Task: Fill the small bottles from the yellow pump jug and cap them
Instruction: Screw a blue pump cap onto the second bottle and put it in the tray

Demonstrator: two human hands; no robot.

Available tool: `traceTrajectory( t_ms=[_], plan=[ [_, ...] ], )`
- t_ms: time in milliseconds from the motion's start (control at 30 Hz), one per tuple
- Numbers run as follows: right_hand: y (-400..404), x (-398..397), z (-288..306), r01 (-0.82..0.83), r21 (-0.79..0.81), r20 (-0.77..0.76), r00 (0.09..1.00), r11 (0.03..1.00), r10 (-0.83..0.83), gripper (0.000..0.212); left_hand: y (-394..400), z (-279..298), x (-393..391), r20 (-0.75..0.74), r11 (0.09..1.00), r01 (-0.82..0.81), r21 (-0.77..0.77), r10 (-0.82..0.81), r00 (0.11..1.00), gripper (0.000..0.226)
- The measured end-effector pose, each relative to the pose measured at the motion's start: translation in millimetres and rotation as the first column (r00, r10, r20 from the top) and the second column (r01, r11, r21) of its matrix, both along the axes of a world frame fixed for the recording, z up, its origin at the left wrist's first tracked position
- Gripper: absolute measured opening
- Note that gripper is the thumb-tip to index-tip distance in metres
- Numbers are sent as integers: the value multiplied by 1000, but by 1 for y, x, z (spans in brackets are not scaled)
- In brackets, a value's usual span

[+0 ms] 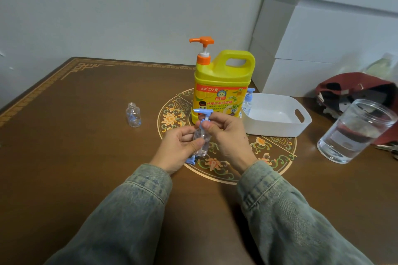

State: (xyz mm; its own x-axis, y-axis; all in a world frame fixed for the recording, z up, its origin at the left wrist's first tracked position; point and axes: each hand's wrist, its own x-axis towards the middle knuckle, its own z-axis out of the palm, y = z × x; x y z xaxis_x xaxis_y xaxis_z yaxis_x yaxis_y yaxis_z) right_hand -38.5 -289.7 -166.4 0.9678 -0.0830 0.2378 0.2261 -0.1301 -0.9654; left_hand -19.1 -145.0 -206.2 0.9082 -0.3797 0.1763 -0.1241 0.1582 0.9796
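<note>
The small clear bottle (202, 143) under inspection was held just above the brown table (90, 135), in front of the yellow pump jug (221, 90) and over the painted floral medallion (269, 148). My left hand (183, 148) had its fingers closed around the bottle's body, thumb across the front. My right hand (228, 135) had thumb and fingers pinched together on the collar of the blue pump cap (203, 114), which sat upright on the bottle's neck with its nozzle pointing left. Clear liquid showed in the lower part of the bottle; the exact level could not be judged behind my fingers. A further blue pump piece (191, 160) lay on the table below my left hand, partly hidden. The jug stood upright behind the bottle, its orange pump head (202, 42) raised and its spout facing left. A second small bottle (133, 117), uncapped and upright, stood well apart to the left; something blue showed in it or behind it, and I could not tell which. A white plastic bin (277, 114) stood just right of the jug, with another blue-capped small bottle (248, 101) at its near-left corner; whether inside or beside the bin was not determinable. A large clear jar (355, 131) stood near the right edge, with a dark red cap (353, 88) behind it. Both sleeves (280, 211) were faded denim.
</note>
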Motion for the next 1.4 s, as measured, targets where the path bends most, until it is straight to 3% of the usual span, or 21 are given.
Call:
traceTrajectory(
  t_ms=[233,333,600,900,1100,1400],
  plan=[
    [-10,0,6,-16,-7,-21,1000,1000,16,6,0,5,-2,-23,995,92,-34,-93,995,27],
    [-17,1,4,4,-65,-26,1000,998,-6,15,-2,5,-3,-32,992,122,-32,-123,992,32],
    [-43,3,11,77,-53,-59,995,996,-80,32,3,10,-3,-21,992,-127,-2,127,992,28],
    [-115,0,54,187,-37,72,980,982,-184,9,-5,5,5,-18,968,-250,12,251,968,19],
    [-186,43,57,418,-163,51,908,894,-415,11,-17,1,22,-32,947,-321,22,321,946,19],
    [-195,112,7,435,-386,-98,857,813,-505,21,-12,-13,35,-51,914,-403,48,405,913,19]
  ],
)
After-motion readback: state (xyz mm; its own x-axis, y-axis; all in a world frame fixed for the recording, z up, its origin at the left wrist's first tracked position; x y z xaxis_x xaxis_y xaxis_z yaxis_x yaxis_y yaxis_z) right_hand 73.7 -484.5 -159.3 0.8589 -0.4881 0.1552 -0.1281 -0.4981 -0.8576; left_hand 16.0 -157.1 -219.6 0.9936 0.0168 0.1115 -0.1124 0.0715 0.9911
